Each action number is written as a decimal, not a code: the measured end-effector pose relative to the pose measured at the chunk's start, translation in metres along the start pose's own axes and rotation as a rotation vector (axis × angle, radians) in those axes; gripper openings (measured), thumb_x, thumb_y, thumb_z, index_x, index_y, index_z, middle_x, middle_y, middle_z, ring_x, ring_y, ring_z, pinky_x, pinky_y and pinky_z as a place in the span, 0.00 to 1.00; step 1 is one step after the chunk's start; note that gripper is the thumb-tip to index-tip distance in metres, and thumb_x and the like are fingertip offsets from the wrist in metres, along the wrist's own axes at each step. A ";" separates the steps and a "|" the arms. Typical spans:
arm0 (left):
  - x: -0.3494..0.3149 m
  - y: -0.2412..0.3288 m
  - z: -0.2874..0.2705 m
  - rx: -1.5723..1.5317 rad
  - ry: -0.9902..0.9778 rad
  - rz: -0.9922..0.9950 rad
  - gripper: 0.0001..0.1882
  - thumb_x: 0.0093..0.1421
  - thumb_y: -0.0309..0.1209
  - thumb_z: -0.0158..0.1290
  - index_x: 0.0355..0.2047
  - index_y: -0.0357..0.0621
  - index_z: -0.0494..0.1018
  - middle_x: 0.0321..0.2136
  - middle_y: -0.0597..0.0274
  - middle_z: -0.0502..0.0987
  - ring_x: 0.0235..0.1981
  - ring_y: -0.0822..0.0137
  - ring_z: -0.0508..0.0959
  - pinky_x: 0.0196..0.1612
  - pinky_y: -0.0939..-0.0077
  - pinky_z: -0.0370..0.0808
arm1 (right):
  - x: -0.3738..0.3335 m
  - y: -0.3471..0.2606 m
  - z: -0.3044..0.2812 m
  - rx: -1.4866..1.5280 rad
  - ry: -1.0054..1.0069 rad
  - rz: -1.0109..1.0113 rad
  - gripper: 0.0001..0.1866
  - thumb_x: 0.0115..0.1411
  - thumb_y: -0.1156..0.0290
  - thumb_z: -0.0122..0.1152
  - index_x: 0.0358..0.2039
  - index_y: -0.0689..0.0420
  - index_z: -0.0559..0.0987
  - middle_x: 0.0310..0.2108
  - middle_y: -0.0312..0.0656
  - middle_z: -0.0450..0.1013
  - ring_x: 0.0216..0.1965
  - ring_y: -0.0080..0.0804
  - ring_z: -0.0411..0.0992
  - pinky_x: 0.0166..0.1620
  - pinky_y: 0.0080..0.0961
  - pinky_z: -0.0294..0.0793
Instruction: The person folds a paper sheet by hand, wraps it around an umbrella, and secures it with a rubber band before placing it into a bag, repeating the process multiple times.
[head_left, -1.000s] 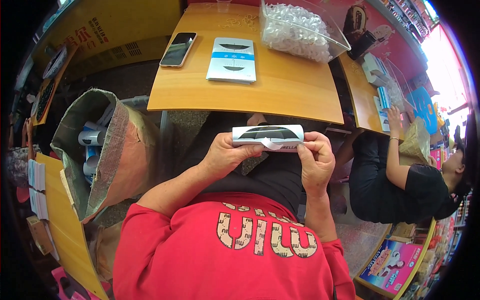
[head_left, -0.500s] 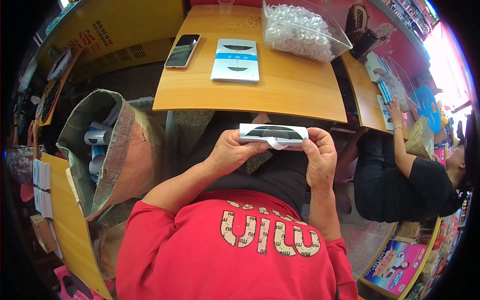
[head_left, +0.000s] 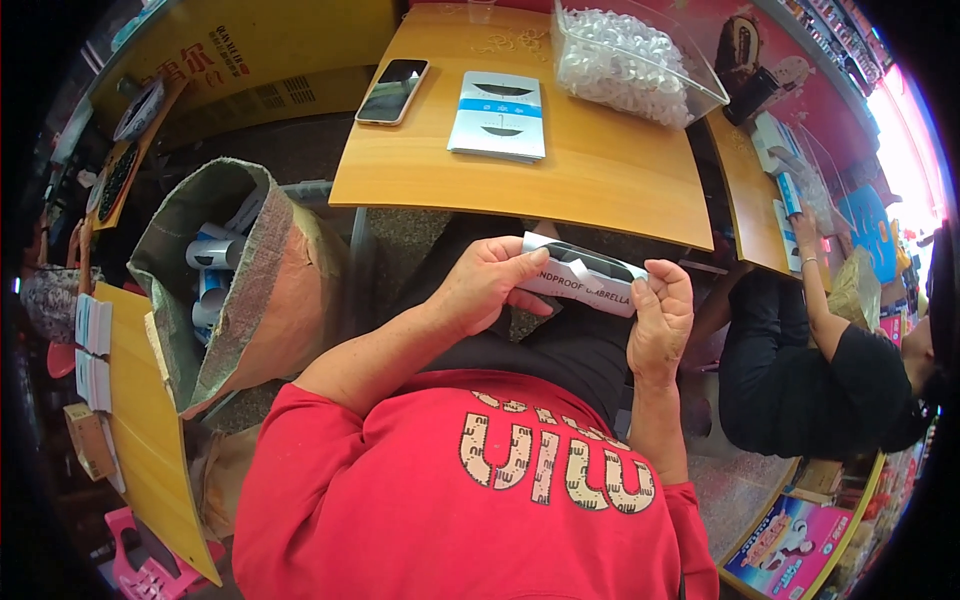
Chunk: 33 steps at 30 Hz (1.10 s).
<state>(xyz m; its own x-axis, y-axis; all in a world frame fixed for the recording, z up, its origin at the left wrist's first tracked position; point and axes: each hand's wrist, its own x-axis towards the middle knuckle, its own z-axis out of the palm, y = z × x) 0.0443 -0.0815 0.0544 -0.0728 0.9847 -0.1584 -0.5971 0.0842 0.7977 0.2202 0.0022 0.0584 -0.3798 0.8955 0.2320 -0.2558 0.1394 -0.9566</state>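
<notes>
Table (head_left: 600, 170): wood-toned; near edge faces the lap (head_left: 575, 350).
Sack (head_left: 290, 300): beyond the table's left edge, mouth upward; rolled cards (head_left: 212, 253) inside.
Tub (head_left: 706, 102): clear; on the table at the right edge, toward the far corner; filled with white rings (head_left: 630, 60).
Stack (head_left: 498, 118): flat, printed; mid-table, short of the near edge.
Card (head_left: 590, 287): bowed, off the table, over the lap; spans between left hand (head_left: 490, 283) and right hand (head_left: 661, 325), right end lower.
Left hand: pinches the card's left end, thumb on the printed face; card extends rightward from it.
Right hand: pinches the right end, fingers bent; card extends leftward.
Phone (head_left: 394, 92): near the table's left edge, screen up.
White tab (head_left: 580, 270): on the card's upper part, between both hands.
</notes>
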 end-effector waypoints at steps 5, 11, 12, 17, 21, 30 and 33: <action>0.003 0.004 -0.008 0.038 0.010 -0.085 0.11 0.56 0.31 0.43 0.37 0.38 0.69 0.32 0.58 0.73 0.33 0.67 0.74 0.31 0.74 0.75 | -0.002 0.007 -0.003 0.000 -0.008 0.004 0.10 0.51 0.83 0.48 0.36 0.61 0.65 0.22 0.29 0.62 0.25 0.12 0.59 0.28 0.08 0.57; 0.003 -0.001 -0.007 0.128 -0.071 0.028 0.11 0.55 0.27 0.45 0.38 0.36 0.68 0.34 0.58 0.72 0.35 0.69 0.73 0.34 0.77 0.74 | 0.000 0.009 -0.005 0.022 0.043 0.053 0.09 0.52 0.83 0.47 0.35 0.62 0.67 0.28 0.34 0.66 0.28 0.15 0.63 0.34 0.10 0.62; 0.002 -0.001 -0.007 0.127 -0.069 0.029 0.11 0.55 0.27 0.45 0.38 0.36 0.68 0.34 0.58 0.72 0.35 0.69 0.73 0.34 0.77 0.74 | 0.000 0.009 -0.007 -0.035 -0.001 0.089 0.08 0.52 0.81 0.48 0.34 0.61 0.68 0.27 0.33 0.66 0.28 0.16 0.63 0.34 0.11 0.62; 0.002 -0.001 -0.012 0.372 0.019 0.038 0.08 0.54 0.27 0.47 0.33 0.35 0.70 0.28 0.62 0.73 0.29 0.75 0.73 0.30 0.82 0.73 | 0.011 -0.013 -0.004 -0.826 -0.116 -0.292 0.06 0.50 0.76 0.52 0.30 0.61 0.71 0.25 0.36 0.66 0.28 0.23 0.64 0.32 0.16 0.63; 0.004 -0.004 -0.009 0.545 -0.001 0.090 0.07 0.53 0.27 0.48 0.31 0.37 0.71 0.25 0.64 0.74 0.27 0.77 0.72 0.29 0.83 0.72 | 0.016 -0.030 0.015 -0.952 -0.560 -0.279 0.06 0.44 0.74 0.56 0.24 0.62 0.72 0.21 0.41 0.65 0.25 0.33 0.65 0.30 0.23 0.63; 0.032 -0.034 -0.022 1.030 -0.188 0.119 0.08 0.52 0.31 0.48 0.25 0.40 0.70 0.17 0.56 0.71 0.21 0.62 0.72 0.24 0.74 0.69 | 0.084 -0.033 0.021 -0.134 -0.264 0.061 0.05 0.53 0.73 0.48 0.25 0.60 0.69 0.20 0.30 0.63 0.23 0.16 0.59 0.28 0.11 0.59; 0.042 -0.024 -0.030 0.821 -0.119 -0.010 0.10 0.55 0.33 0.46 0.26 0.39 0.70 0.16 0.63 0.71 0.19 0.75 0.71 0.23 0.80 0.69 | 0.157 -0.057 0.014 -0.449 -0.074 -0.260 0.06 0.54 0.72 0.46 0.25 0.61 0.69 0.19 0.30 0.61 0.22 0.15 0.58 0.29 0.11 0.58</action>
<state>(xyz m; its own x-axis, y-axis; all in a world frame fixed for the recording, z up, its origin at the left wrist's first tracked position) 0.0322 -0.0472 0.0111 0.0416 0.9890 -0.1419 0.1790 0.1323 0.9749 0.1632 0.1290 0.1515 -0.4207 0.7769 0.4684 0.0504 0.5355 -0.8430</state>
